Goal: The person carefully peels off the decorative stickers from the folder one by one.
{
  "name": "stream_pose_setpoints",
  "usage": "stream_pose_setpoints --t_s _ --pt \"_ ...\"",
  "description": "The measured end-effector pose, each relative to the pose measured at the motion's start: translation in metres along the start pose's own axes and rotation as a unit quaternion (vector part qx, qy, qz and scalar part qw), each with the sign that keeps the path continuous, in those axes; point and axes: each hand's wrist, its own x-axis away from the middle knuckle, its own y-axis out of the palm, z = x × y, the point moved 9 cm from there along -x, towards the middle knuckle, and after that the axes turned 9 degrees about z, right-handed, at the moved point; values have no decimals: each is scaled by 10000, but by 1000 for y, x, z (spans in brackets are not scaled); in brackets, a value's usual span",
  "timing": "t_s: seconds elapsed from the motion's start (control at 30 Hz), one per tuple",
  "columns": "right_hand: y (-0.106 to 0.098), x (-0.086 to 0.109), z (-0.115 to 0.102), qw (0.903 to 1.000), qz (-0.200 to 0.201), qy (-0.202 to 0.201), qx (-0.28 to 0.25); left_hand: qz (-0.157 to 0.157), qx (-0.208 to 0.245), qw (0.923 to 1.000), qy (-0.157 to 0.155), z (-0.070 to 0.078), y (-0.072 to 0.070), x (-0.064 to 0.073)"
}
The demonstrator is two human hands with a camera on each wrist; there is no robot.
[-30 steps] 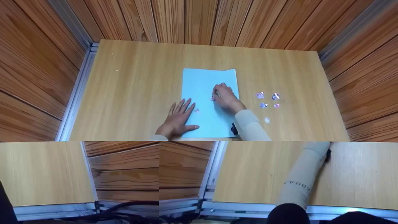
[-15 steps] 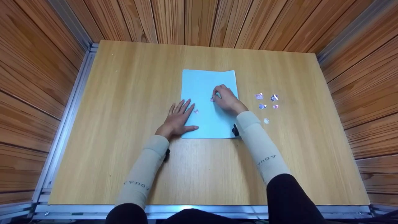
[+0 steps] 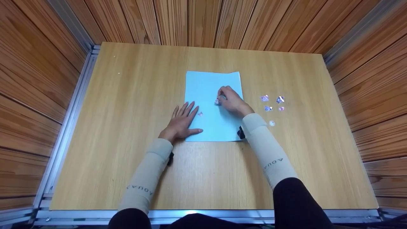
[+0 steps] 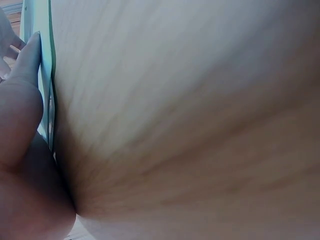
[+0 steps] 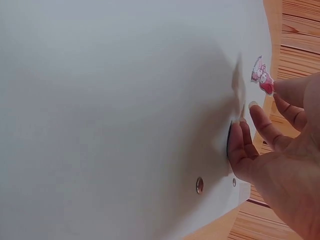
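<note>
A light blue folder lies on the wooden table. My left hand rests flat over its lower left edge, fingers spread. A small pink sticker is on the folder beside that hand's index finger. Above the folder's right half, my right hand pinches a small cartoon sticker at its edge. In the right wrist view this sticker is pink and red, held at the thumb tip, apart from the folder's surface. The left wrist view shows mostly tabletop, with the left thumb against the folder's edge.
Right of the folder, several loose stickers lie on the table, among them a purple one, a shiny one and a whitish round one. Two metal rivets show on the folder. Wooden walls stand around the table.
The sticker in my right hand has turned slightly, so more of it shows below the fingertips. My left hand has stayed in place on the folder.
</note>
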Motion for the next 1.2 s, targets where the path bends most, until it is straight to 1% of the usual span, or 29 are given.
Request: stream_pose_setpoints --t_s 0.13,0.23,0.37,0.63,0.8,0.93,1.0,1.2 --pt "2 0 1 10000 -25 26 37 -4 -7 10000 -4 0 0 0" --pt "3 -1 -2 9998 -26 -128 178 -23 -11 10000 2 0 0 1" --pt "3 -2 -3 9994 -20 -219 256 -37 -21 10000 13 0 1 1" --pt "2 1 0 9999 -32 56 142 -27 10 10000 9 0 0 1" --pt "2 3 -2 9998 -38 51 208 40 22 10000 12 1 -1 1" --pt "0 7 -2 9996 -68 136 245 56 83 9999 67 3 1 0" --pt "0 11 -2 9994 -115 200 240 39 87 9999 80 3 1 1" --pt "-4 23 -9 9986 -352 200 347 72 108 9999 53 1 -1 3"
